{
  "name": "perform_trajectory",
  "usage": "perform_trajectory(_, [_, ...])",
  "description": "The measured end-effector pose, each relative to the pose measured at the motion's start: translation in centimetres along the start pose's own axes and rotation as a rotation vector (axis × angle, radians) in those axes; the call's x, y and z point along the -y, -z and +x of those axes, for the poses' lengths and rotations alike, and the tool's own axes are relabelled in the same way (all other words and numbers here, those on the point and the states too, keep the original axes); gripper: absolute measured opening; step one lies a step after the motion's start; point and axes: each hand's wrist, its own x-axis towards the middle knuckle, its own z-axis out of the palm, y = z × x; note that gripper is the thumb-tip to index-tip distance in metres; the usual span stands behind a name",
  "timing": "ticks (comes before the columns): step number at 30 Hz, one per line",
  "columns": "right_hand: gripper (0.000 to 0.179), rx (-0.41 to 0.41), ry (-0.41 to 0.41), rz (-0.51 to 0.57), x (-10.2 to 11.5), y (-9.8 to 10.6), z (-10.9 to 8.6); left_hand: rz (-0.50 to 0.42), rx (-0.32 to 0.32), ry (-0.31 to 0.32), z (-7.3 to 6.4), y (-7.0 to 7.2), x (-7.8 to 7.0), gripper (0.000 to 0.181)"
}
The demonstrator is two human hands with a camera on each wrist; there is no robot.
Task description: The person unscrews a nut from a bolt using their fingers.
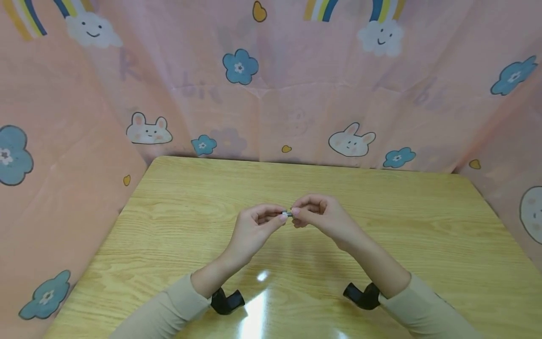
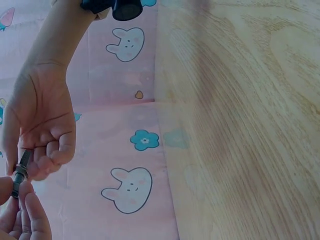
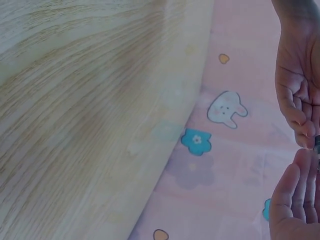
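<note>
A small metal bolt spans the gap between both hands, above the table. Thumb and fingers of my left hand pinch one end of it. From the other side, my right hand pinches the opposite end. Seen closer in the left wrist view, the bolt shows a threaded shaft pointing at the right hand, and a nut-like ring sits around it. The left hand holds the lower end there. In the right wrist view the bolt is mostly cut off by the edge.
A wood-grain table lies under the hands, with bright glare near its front. Pink patterned cloth hangs behind it and along both sides. Black wrist cameras stick out inward from the left sleeve and right sleeve.
</note>
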Motion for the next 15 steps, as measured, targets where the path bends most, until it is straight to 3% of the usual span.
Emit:
perform_trajectory(6, [0.032, 0.023, 0.041, 0.006, 0.05, 0.03, -0.23, 0.006, -0.008, 0.003, 0.05, 0.01, 0.01, 0.018])
perform_trajectory(15, [0.025, -0.02, -0.005, 0.001, 0.05, 0.04, -0.04, 0.02, -0.011, -0.015, -0.05, 0.0, -0.07, 0.021])
